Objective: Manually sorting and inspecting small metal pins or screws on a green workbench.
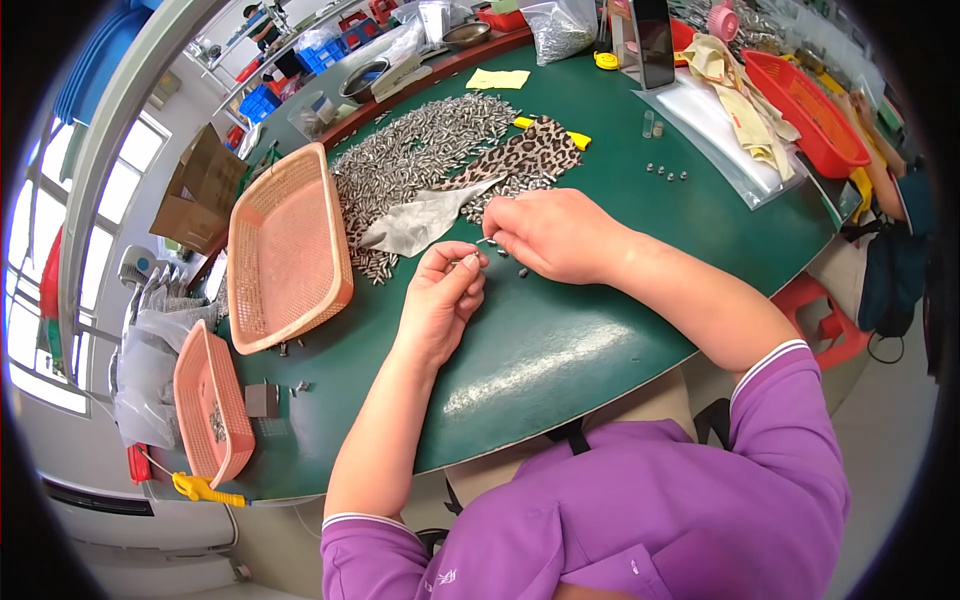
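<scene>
A basket (285,250) lies left of the metal parts (420,150), both on the table (620,260).

From my remote seat this reads as a small assembly workshop or factory floor: a green-topped work table (560,330) carries a large heap of small metal parts (420,160), with plastic sorting baskets in pink (285,250) and red (815,110) around it. Further back I see metal bowls (465,35), clear bags of more parts (560,30), blue bins (262,100) on shelving and a cardboard box (200,190) by the tall windows (35,280), and another person's arm (880,160) lies at the table's far right.
</scene>
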`<state>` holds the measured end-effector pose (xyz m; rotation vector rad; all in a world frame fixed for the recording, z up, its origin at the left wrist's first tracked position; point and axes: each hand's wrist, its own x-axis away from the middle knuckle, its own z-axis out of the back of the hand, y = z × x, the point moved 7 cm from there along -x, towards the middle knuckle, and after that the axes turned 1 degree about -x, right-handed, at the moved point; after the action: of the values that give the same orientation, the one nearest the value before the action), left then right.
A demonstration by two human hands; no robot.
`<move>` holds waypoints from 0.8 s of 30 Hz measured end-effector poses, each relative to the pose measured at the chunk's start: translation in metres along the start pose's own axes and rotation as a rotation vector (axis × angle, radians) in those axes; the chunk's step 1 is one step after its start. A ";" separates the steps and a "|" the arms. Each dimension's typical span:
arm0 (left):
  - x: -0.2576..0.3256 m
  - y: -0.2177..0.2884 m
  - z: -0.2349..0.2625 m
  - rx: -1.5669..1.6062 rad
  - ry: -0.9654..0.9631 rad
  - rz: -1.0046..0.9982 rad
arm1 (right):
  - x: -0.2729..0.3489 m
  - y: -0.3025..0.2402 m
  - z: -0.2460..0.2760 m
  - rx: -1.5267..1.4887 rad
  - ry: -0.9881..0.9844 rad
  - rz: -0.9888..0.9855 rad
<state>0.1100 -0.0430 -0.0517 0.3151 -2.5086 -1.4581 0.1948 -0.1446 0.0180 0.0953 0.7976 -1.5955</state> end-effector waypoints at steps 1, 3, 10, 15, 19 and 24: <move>0.000 0.000 0.000 -0.002 0.000 0.000 | 0.000 -0.004 -0.002 0.023 -0.017 0.062; 0.000 0.000 0.000 0.019 -0.001 0.003 | 0.001 -0.007 0.000 0.042 0.009 0.093; 0.001 -0.001 0.002 0.033 0.000 0.006 | 0.003 -0.010 -0.001 0.072 0.013 0.115; -0.002 -0.003 0.007 -0.050 0.045 0.005 | 0.004 -0.004 -0.010 0.024 0.010 0.100; -0.001 0.003 0.007 -0.133 0.070 -0.008 | 0.003 -0.004 -0.014 -0.037 0.007 0.075; -0.003 0.002 0.010 -0.156 0.078 0.001 | 0.002 0.002 -0.016 -0.084 -0.027 0.002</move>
<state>0.1099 -0.0331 -0.0545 0.3362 -2.3186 -1.5974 0.1899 -0.1374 0.0038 0.0142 0.8424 -1.5557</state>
